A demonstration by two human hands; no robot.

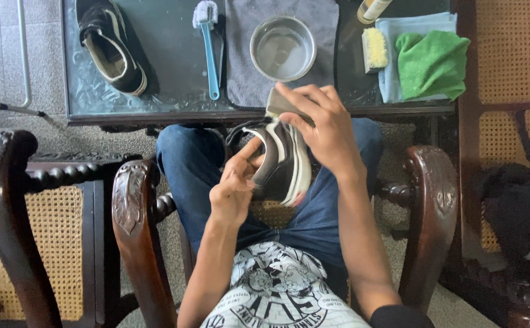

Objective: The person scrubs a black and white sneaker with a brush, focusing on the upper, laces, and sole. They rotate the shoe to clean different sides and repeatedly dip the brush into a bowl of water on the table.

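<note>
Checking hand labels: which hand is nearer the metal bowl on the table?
Right. The right hand, gripping a small pad, sits just below the metal bowl at the table edge. The left hand is lower, holding the shoe over the lap.

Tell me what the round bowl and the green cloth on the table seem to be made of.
Bowl: probably metal, maybe stainless steel; grey, shiny, reflective rim. Green cloth: seemingly soft microfibre or terry; matte, fuzzy, crumpled in folds.

A dark glass-topped table (174, 100) stands on grey carpeted floor (10, 91). Carved dark wooden chairs (134, 206) with woven cane panels (520, 54) surround it in daylight.
</note>
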